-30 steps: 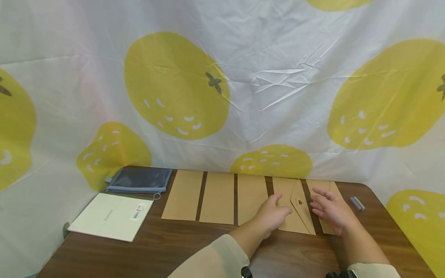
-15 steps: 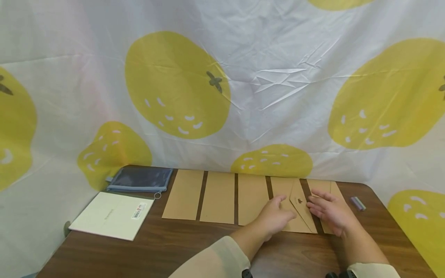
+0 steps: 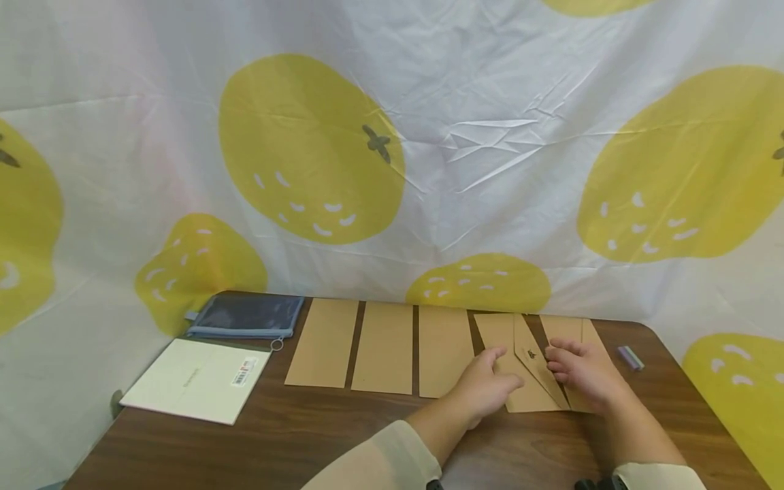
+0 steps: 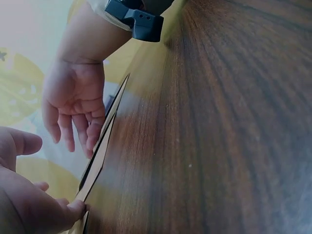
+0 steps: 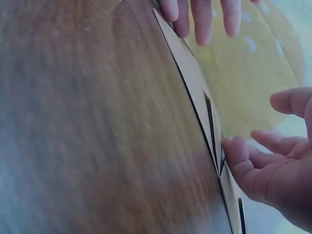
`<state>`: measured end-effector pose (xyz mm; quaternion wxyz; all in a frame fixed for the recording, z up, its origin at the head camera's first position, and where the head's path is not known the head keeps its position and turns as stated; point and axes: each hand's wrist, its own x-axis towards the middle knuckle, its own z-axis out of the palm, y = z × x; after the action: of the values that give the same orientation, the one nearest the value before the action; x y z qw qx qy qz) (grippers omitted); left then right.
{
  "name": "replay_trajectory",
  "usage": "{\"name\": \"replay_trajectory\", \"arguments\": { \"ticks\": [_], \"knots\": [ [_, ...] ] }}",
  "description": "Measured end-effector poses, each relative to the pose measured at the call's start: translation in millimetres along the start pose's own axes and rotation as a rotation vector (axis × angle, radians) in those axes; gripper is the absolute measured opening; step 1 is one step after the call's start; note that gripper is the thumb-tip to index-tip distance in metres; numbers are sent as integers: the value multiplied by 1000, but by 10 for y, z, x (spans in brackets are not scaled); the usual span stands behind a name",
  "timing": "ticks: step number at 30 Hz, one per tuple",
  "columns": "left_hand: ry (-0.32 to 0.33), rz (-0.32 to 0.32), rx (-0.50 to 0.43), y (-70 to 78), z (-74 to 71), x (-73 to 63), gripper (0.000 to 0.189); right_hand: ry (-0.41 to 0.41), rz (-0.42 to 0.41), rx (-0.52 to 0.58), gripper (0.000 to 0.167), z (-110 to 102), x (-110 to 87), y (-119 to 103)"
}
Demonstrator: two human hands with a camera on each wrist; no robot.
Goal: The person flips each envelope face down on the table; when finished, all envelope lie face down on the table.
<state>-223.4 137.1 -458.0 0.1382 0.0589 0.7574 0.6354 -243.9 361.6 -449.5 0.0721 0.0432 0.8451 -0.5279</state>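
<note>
Brown paper envelopes lie in a row across the dark wood table. The fourth envelope from the left (image 3: pixel 525 391), with a slanted flap and a small dark print, sits askew, its lower right corner meeting the rightmost envelope (image 3: pixel 597 333). At its left side is my left hand (image 3: pixel 484 384), thumb and fingers spread loosely; in the left wrist view its little-finger side touches the paper. My right hand (image 3: pixel 584 371) is over the gap and the rightmost envelope, palm turned inward and fingers relaxed. In the right wrist view, fingertips (image 5: pixel 234 146) reach the paper edge. Neither hand grips anything.
Three plain envelopes (image 3: pixel 382 350) continue the row leftward. At the left are a cream notebook (image 3: pixel 196 381) with a barcode sticker and a blue zip pouch (image 3: pixel 248 316). Small pastel sticks (image 3: pixel 631 358) lie at the right. A fruit-patterned curtain (image 3: pixel 490 170) hangs behind.
The fourth envelope has turned askew, its lower end shifting right and its upper end slightly left. My left hand has moved a little right; the right hand has barely moved.
</note>
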Motion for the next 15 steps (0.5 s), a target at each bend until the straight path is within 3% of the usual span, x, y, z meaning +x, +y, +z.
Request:
{"name": "replay_trajectory", "arguments": {
  "ticks": [6, 15],
  "knots": [
    [-3, -10, 0, -3, -26, 11, 70, -12, 12, -78, 66, 30, -27, -33],
    [-3, -13, -14, 8, -48, -17, 69, -96, 15, 41, 65, -47, 8, 67]
  ]
}}
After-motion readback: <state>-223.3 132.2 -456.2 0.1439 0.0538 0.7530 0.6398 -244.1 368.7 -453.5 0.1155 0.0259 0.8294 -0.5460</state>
